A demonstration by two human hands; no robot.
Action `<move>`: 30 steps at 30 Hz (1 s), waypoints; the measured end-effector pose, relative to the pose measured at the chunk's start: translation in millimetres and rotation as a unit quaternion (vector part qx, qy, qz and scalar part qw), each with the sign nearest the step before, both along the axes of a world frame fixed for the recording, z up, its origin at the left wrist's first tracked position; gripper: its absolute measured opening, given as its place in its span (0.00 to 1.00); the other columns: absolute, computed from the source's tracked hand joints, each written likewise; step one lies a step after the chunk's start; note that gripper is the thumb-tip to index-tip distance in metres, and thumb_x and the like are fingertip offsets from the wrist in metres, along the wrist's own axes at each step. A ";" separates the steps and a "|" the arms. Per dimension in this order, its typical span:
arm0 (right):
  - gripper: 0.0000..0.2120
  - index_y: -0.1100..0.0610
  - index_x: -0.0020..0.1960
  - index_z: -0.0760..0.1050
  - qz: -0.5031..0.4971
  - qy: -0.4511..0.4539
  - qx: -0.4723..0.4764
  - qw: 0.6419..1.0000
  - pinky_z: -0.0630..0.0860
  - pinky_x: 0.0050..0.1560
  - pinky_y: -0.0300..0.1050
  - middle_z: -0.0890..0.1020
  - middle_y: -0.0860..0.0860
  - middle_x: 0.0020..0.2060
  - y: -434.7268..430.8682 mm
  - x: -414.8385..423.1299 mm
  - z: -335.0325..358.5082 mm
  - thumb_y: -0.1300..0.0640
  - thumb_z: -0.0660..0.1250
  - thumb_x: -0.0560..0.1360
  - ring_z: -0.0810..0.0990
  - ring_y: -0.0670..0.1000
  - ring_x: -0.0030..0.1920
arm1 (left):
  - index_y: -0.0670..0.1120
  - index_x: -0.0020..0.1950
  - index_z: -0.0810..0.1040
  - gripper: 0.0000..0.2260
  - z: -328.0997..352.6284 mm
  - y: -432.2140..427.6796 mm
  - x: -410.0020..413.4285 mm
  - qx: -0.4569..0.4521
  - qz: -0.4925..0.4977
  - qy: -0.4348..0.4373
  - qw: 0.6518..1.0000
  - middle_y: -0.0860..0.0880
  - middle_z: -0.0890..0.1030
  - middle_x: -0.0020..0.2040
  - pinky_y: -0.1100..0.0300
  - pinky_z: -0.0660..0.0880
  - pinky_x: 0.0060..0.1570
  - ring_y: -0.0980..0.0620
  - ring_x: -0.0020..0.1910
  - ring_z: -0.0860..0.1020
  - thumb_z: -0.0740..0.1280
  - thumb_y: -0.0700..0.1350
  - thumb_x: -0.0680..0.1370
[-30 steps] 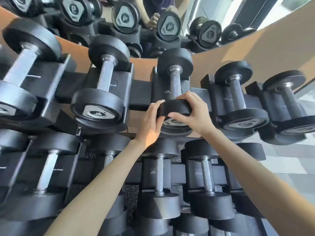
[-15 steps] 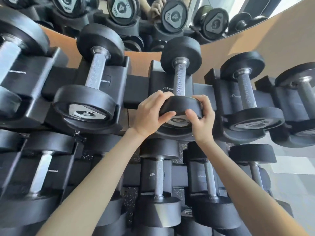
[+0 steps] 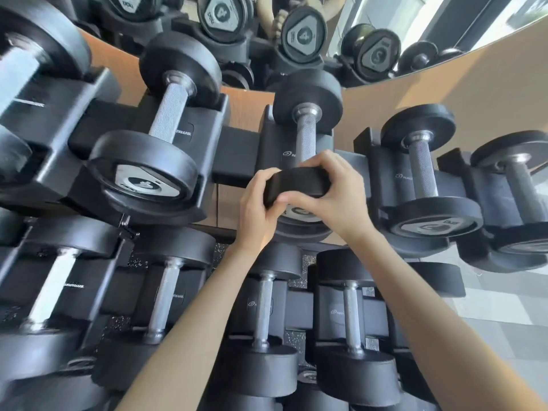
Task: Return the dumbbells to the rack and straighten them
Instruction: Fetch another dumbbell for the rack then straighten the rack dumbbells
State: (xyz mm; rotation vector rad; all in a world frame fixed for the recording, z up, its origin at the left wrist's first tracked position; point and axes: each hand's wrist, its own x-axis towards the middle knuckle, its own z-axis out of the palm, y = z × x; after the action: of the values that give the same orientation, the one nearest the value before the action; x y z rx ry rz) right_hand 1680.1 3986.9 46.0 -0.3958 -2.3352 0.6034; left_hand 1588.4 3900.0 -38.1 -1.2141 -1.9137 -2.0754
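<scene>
Top row of rack, read left to right.

Far left: blurred dumbbell lying in its cradle; detail not readable.

Next: left dumbbell, seated in its cradle, handle running away from the camera, near plate facing out (number smeared).

Left hand: fingers curled over the left edge of the near head of the centre dumbbell, thumb underneath. It grips that head.

Centre dumbbell: lies in the middle cradle of the top row, handle pointing straight back, far head close to the wooden wall.

Right hand: fingers wrapped over the top right of the same head, thumb lying across its face plate. It also grips the head. The two hands meet in front of the plate, which is mostly hidden.

Lower row: low dumbbell sits in a cradle between the forearms.

Right dumbbell: seated in the neighbouring cradle, just beside the right hand, apart from it.

End dumbbell: last cradle, partly cut by the frame edge.

Mirror above the wall reflects the far plates.
</scene>
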 end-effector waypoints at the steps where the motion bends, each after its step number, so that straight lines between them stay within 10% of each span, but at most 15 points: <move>1: 0.25 0.56 0.43 0.75 0.005 0.018 -0.039 0.999 0.74 0.43 0.41 0.79 0.45 0.38 4.1 5.2 -0.6 0.37 0.74 0.60 0.77 0.45 0.41 | 0.40 0.60 0.73 0.22 2.8 2.1 0.0 0.005 -0.018 0.020 1.000 0.50 0.76 0.51 0.70 0.68 0.54 0.57 0.50 0.73 0.59 0.58 0.79; 9: 0.14 0.52 0.40 0.73 0.063 0.115 -0.253 0.959 0.72 0.44 0.36 0.79 0.40 0.35 10.3 13.9 -14.4 0.50 0.75 0.61 0.76 0.42 0.39 | 0.37 0.56 0.75 0.26 -3.8 -0.9 -9.3 -0.003 -0.013 0.037 0.999 0.56 0.75 0.46 0.72 0.67 0.46 0.66 0.42 0.71 0.60 0.61 0.78; 17: 0.06 0.44 0.41 0.76 0.066 0.182 -0.346 0.918 0.71 0.45 0.41 0.77 0.44 0.38 12.5 22.8 -30.8 0.49 0.69 0.64 0.75 0.46 0.41 | 0.43 0.56 0.76 0.26 15.6 4.5 -2.9 -0.003 -0.044 0.029 0.999 0.49 0.75 0.48 0.65 0.69 0.50 0.52 0.47 0.74 0.60 0.65 0.76; 25: 0.12 0.50 0.40 0.72 0.045 0.089 -0.266 0.959 0.71 0.43 0.36 0.78 0.40 0.34 8.5 25.6 2.6 0.45 0.72 0.65 0.75 0.41 0.38 | 0.36 0.53 0.78 0.23 31.9 5.2 -4.8 -0.061 -0.033 0.117 0.991 0.53 0.74 0.46 0.73 0.66 0.50 0.56 0.45 0.73 0.68 0.56 0.71; 30: 0.17 0.55 0.38 0.74 0.015 0.053 -0.152 0.987 0.73 0.42 0.42 0.79 0.47 0.35 -0.5 -0.4 -1.7 0.44 0.75 0.62 0.78 0.48 0.39 | 0.44 0.58 0.74 0.28 -6.2 -9.0 -17.1 -0.005 -0.058 -0.017 0.998 0.54 0.78 0.47 0.64 0.72 0.45 0.59 0.44 0.76 0.57 0.67 0.76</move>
State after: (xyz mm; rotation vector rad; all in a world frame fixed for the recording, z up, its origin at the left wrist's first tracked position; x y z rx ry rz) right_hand 1679.7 3986.4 44.3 -0.4544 -2.1544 0.9777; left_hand 1571.2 3891.0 -44.2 -1.3303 -1.9145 -2.1584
